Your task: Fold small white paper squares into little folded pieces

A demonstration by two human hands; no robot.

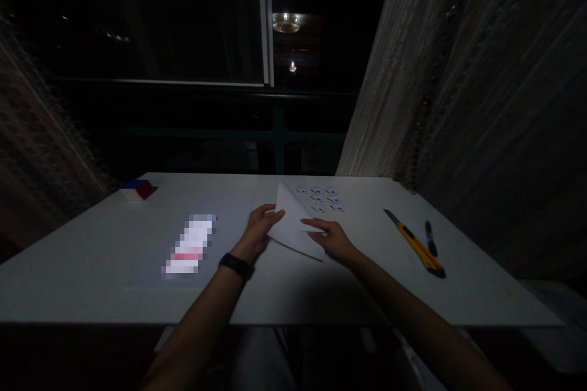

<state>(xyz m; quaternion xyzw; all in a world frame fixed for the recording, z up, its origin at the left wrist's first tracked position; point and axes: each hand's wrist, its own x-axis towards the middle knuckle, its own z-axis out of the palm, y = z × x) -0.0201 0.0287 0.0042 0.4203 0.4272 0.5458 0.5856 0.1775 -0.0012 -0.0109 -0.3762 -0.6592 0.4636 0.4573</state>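
- Head view; clock reference: folded white paper (pixel 292 223) at dial centre, 12 o'clock pointing away from the person.
- Paper position: middle of the white table (pixel 362 305), between both hands, peak toward 11 o'clock.
- Left hand (pixel 260 227): at 9 o'clock, holding the paper; thumb on the near face. A black wristband (pixel 236 265) is worn.
- Right hand (pixel 334 239): at 3 o'clock, fingers narrowly spaced, touching the flap; cannot tell whether it grips.
- Small marked pieces (pixel 316 199): between 1 and 2 o'clock; detail too small to tell.
- Yellow cutter (pixel 413 244): between 3 and 4 o'clock, blade exposed; dark marker (pixel 431 239) just beside.
- Pixelated bright panel (pixel 191 244): between 8 and 9 o'clock.
- Blue, red and white block (pixel 137 190): 10 o'clock.
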